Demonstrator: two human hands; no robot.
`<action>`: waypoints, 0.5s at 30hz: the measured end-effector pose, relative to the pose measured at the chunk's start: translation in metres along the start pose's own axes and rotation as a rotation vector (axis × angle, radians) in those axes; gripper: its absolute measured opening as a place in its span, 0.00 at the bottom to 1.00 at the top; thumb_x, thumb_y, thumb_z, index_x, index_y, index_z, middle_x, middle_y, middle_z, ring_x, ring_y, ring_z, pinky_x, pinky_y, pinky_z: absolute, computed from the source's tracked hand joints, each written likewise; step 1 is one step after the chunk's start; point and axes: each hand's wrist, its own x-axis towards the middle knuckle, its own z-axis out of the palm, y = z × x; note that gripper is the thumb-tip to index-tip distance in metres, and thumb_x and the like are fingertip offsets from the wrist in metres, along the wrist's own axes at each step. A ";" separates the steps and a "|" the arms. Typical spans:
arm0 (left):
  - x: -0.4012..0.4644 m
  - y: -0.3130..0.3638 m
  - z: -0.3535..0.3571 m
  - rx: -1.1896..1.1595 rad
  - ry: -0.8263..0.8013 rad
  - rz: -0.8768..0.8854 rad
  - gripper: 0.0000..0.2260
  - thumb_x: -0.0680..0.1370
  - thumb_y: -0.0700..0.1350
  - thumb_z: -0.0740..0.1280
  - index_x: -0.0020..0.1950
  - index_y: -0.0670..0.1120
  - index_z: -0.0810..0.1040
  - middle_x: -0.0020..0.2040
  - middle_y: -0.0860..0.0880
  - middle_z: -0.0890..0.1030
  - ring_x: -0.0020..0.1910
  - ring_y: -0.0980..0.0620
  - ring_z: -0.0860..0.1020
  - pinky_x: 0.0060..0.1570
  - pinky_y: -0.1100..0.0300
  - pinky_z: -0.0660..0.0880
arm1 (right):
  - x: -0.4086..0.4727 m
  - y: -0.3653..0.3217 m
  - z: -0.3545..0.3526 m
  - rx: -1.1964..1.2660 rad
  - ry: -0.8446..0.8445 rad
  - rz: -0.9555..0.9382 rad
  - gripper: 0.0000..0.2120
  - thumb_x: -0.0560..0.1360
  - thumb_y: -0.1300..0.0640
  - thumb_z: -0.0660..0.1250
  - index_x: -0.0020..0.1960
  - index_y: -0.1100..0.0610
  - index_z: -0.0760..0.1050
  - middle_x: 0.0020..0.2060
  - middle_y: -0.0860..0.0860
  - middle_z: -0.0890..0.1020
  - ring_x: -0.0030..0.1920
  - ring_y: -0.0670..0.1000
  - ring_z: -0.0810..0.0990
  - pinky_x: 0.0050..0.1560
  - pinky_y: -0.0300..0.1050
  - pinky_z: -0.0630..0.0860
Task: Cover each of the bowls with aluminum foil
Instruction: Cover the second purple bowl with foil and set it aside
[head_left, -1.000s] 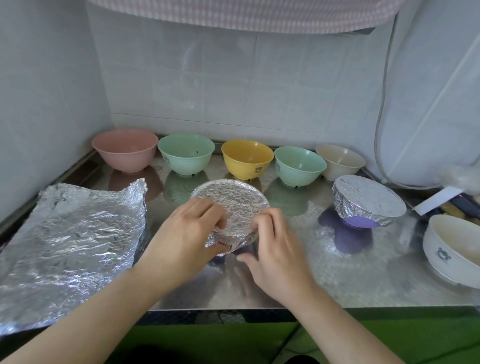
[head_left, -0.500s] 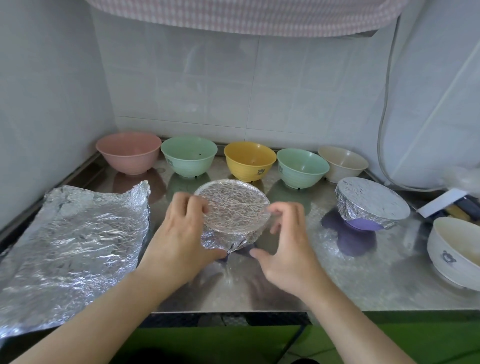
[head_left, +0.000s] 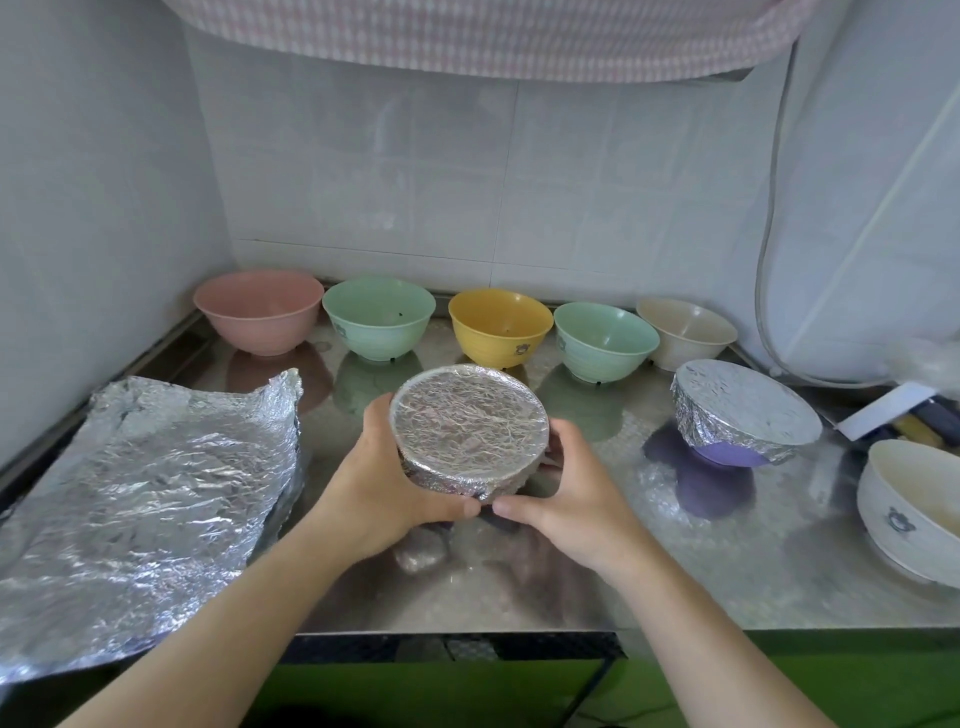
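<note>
Foil-covered bowl (head_left: 469, 426) held in both hands at the middle of the counter (head_left: 675, 561).

The bowl is gripped from either side: the left hand (head_left: 384, 483) is curled round its left wall, the right hand (head_left: 566, 493) round its right wall, thumbs meeting under the near rim. Whether the bowl rests on the counter or is lifted cannot be told. A second wrapped bowl, purple (head_left: 743, 415), is seen to the right, tilted. Five uncovered bowls are lined along the back wall: pink (head_left: 258, 312), green (head_left: 378, 317), yellow (head_left: 500, 325), a second green (head_left: 605, 338) and cream (head_left: 685, 332). A white bowl (head_left: 909, 509) lies at the right edge. A crumpled foil sheet (head_left: 140, 499) is spread at the left.
</note>
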 end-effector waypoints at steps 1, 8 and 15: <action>0.002 -0.001 -0.003 0.007 -0.030 -0.005 0.57 0.56 0.53 0.88 0.75 0.57 0.56 0.65 0.63 0.72 0.63 0.67 0.72 0.62 0.66 0.71 | -0.001 0.001 -0.004 -0.021 -0.004 0.006 0.40 0.66 0.58 0.86 0.69 0.42 0.69 0.63 0.36 0.79 0.64 0.34 0.78 0.63 0.35 0.75; 0.001 0.012 0.000 0.104 0.026 -0.088 0.69 0.55 0.54 0.88 0.83 0.51 0.44 0.75 0.52 0.56 0.74 0.52 0.62 0.69 0.61 0.63 | 0.001 -0.002 -0.017 0.144 -0.034 -0.032 0.49 0.63 0.47 0.82 0.79 0.41 0.64 0.75 0.37 0.72 0.75 0.39 0.72 0.77 0.48 0.69; -0.002 0.017 -0.011 0.006 -0.042 -0.076 0.62 0.65 0.39 0.83 0.83 0.50 0.40 0.76 0.50 0.64 0.63 0.63 0.76 0.54 0.67 0.76 | -0.011 -0.003 -0.025 -0.099 0.158 -0.205 0.22 0.74 0.53 0.78 0.65 0.41 0.77 0.60 0.38 0.81 0.62 0.40 0.80 0.66 0.44 0.77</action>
